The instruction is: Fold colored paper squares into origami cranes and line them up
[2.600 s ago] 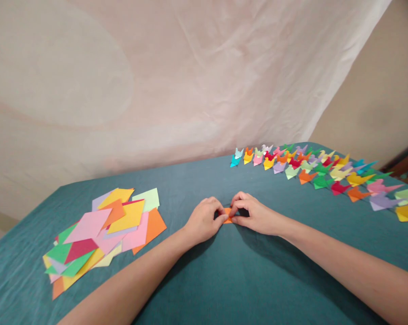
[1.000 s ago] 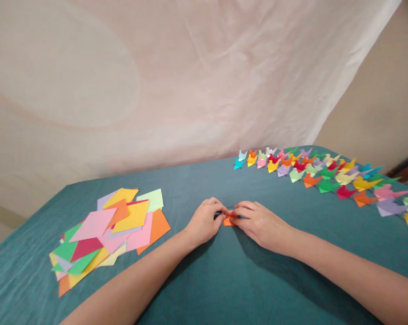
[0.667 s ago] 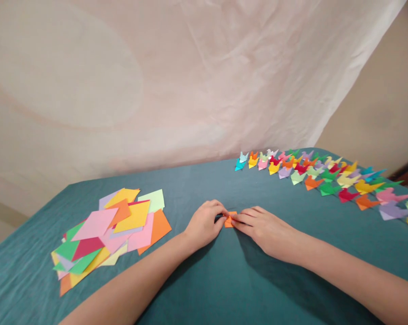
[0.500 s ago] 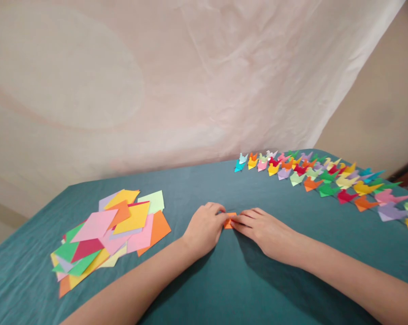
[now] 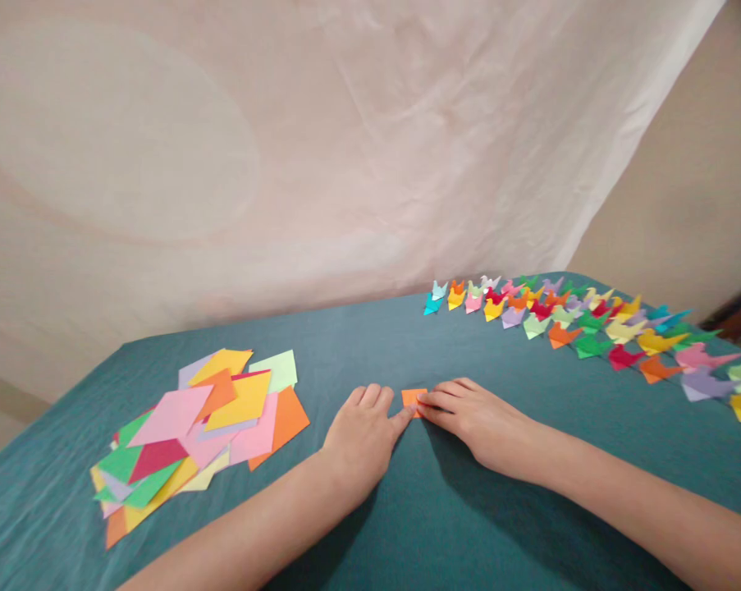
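A small folded piece of orange paper (image 5: pixel 412 397) lies flat on the cloth between my hands. My left hand (image 5: pixel 365 431) touches the paper's lower edge with one outstretched digit, pressing it against the cloth; its other fingers are bent and rest to the left of it. From the other side, my right hand (image 5: pixel 465 410) has its fingertips together on the paper's right edge, pinning it there. The fingertips hide the lower right part of the paper.
A loose pile of coloured paper squares (image 5: pixel 176 414) lies on the left. Rows of folded paper birds (image 5: pixel 560 335) stand at the right and back right. A teal cloth (image 5: pixel 339 336) covers the table, and a pale sheet (image 5: pixel 345 164) hangs behind it.
My left hand has drawn back slightly to the left and down, uncovering the paper's upper left part. Its fingers have spread from the earlier pinch. My right hand has stayed nearly still.
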Demonstrator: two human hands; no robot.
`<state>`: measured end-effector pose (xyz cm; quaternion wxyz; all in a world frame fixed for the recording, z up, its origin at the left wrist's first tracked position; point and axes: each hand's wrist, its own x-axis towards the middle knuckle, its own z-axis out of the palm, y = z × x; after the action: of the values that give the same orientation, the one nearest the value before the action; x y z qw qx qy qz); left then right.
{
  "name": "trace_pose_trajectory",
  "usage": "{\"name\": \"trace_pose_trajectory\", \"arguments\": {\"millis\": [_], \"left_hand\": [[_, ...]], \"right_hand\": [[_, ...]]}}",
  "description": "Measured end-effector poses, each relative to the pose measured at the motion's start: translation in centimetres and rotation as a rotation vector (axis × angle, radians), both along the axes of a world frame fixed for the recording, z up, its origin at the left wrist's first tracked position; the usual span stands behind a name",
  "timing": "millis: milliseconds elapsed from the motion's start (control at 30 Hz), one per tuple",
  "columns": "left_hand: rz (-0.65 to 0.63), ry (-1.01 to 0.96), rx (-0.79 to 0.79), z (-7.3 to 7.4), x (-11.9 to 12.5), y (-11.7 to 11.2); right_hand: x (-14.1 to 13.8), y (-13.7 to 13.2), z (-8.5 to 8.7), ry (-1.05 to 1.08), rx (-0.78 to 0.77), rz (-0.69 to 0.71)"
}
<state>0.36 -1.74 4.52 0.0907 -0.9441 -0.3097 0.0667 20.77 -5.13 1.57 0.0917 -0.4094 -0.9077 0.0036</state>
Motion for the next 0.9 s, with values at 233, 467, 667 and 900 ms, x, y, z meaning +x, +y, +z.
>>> {"name": "trace_pose_trajectory", "arguments": {"millis": [233, 467, 667, 900], "left_hand": [[-0.001, 0.032, -0.042, 1.03, 0.31, 0.06], [-0.025, 0.016, -0.082, 1.16, 0.30, 0.45], [-0.042, -0.005, -0.082, 1.07, 0.15, 0.61], [-0.042, -0.012, -0.087, 1.08, 0.25, 0.53]], "right_hand": [[-0.51, -0.04, 0.19, -0.039, 0.029, 0.004], [-0.49, 0.09, 0.37, -0.044, 0.018, 0.020], [-0.15, 0.27, 0.53, -0.028, -0.026, 0.038], [-0.25, 0.23, 0.94, -0.043, -0.068, 0.023]]}}
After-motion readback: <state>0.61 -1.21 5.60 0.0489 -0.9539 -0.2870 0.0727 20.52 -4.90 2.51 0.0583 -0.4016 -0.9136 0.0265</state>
